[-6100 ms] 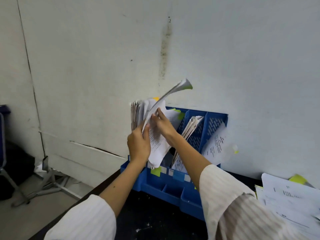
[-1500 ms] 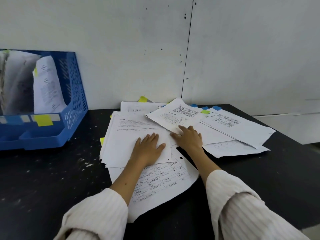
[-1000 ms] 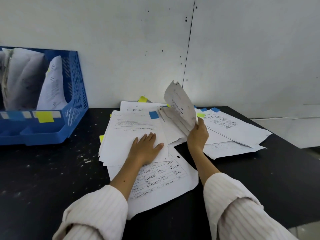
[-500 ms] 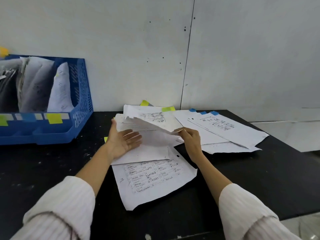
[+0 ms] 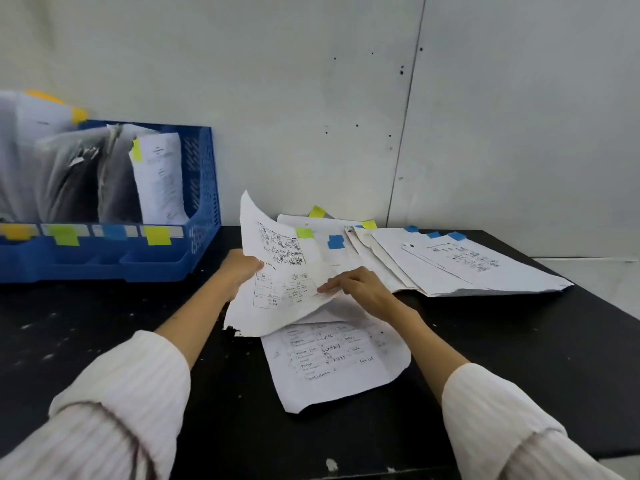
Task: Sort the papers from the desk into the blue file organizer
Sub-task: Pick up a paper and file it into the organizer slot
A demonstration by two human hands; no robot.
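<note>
My left hand (image 5: 239,268) grips the left edge of a printed sheet with a green tab (image 5: 280,271) and holds it tilted up off the desk. My right hand (image 5: 356,287) pinches the same sheet at its right lower edge. Under it lies a handwritten table sheet (image 5: 332,365) flat on the black desk. A fanned pile of papers with blue and yellow tabs (image 5: 446,261) lies to the right. The blue file organizer (image 5: 201,209) stands at the left against the wall, its slots holding upright papers, with coloured labels along its front.
The black desk (image 5: 519,358) ends at a right edge and a near edge. A white wall (image 5: 311,98) runs directly behind the papers and the organizer. My white striped sleeves fill the lower corners.
The green-tabbed sheet has risen off the pile, my left hand now gripping its edge. The view has shifted right to left, bringing more of the organizer in.
</note>
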